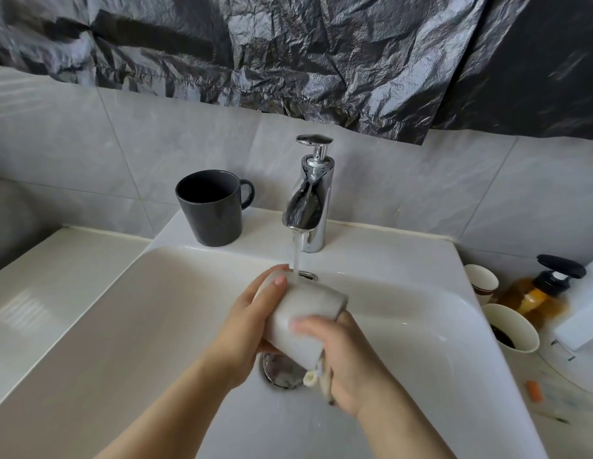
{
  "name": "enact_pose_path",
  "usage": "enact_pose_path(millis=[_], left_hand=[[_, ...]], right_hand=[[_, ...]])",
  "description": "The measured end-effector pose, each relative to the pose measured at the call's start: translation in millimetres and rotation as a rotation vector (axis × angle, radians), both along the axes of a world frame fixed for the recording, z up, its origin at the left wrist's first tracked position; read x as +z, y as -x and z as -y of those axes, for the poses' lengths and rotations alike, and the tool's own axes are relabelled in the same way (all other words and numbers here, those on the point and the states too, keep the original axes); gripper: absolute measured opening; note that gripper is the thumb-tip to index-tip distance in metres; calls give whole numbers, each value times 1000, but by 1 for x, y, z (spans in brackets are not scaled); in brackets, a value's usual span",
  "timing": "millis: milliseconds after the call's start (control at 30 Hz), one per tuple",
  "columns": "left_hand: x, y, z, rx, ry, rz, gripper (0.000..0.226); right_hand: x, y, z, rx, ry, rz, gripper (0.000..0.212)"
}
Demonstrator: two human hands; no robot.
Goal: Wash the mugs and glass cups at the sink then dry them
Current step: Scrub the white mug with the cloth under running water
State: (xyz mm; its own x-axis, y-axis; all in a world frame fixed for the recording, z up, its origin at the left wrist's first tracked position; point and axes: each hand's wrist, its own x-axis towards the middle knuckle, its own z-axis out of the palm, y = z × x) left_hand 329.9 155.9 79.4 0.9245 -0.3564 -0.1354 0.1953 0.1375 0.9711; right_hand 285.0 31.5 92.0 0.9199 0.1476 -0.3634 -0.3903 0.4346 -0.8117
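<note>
A single wide-angle camera worn on the person's head looks forward and down into the sink (139,309), close above the left hand (252,326) and the right hand (348,362). Beyond the hands it takes in the tap (310,200) and the tiled wall (73,154).

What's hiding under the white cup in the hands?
The shiny drain in the sink is below the white cup. Only part of it shows; the cup, the left hand and the right hand cover the rest.
</note>
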Motion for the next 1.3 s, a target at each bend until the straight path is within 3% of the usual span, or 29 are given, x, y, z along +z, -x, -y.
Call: enact_pose_path(millis=[67, 100, 167, 233, 300, 367, 400, 433, 500, 567, 633, 667, 733, 800, 900, 967, 1033, 1167, 1300], left_hand=[[-1, 0, -2, 53, -20, 209, 51], [0, -1, -3, 57, -35, 276, 49], [3, -2, -6, -6, -61, 271, 43], [5, -3, -6, -112, -20, 77, 41], [6, -4, -6, -128, 63, -181, 46], [4, -3, -4, -63, 51, -204, 46], [1, -3, -2, -8, 19, -142, 39], [-2, -4, -2, 44, -10, -56, 33], [-3, -3, -3, 89, -44, 160, 33], [-3, -2, -5, 81, -104, 376, 41], [-3, -3, -6, 49, -171, 448, 43], [-4, -3, -6, 15, -143, 364, 43], [-1, -3, -5, -73, -19, 41, 38], [0, -3, -3, -60, 28, -87, 41], [-4, -4, 0, 82, 15, 103, 32], [-4, -4, 0, 97, 18, 274, 45], [-7, -7, -2, 109, -13, 337, 50], [-9, -13, -8, 40, -146, 357, 38], [-14, -12, -7, -51, -413, 760, 36]], right_hand=[[7, 1, 4, -28, -384, -3, 42], [9, 1, 7, -58, -477, 3, 40], [8, 1, 12, -68, -441, 35, 41], [5, 0, 11, -71, -235, 82, 48], [0, 2, 6, -7, 224, 185, 49], [-5, 2, -4, 75, 458, 230, 32], [-5, 3, -6, 72, 423, 202, 33], [-5, 2, -7, 57, 251, 136, 38], [-7, -1, -1, 41, -295, 32, 47], [-5, -3, 7, -22, -524, 51, 58], [0, -1, 12, -37, -442, 124, 47], [-1, 0, 14, -25, -319, 151, 40], [2, 1, 11, 19, 39, 152, 52], [-3, 1, 7, 65, 158, 121, 66], [-3, 2, 7, 101, -2, 127, 52], [2, 2, 10, 77, -241, 157, 41], [1, 1, 13, 76, -364, 190, 45], [-4, -2, 15, 41, -301, 160, 58], [-10, -6, 21, 9, -123, 134, 49]])
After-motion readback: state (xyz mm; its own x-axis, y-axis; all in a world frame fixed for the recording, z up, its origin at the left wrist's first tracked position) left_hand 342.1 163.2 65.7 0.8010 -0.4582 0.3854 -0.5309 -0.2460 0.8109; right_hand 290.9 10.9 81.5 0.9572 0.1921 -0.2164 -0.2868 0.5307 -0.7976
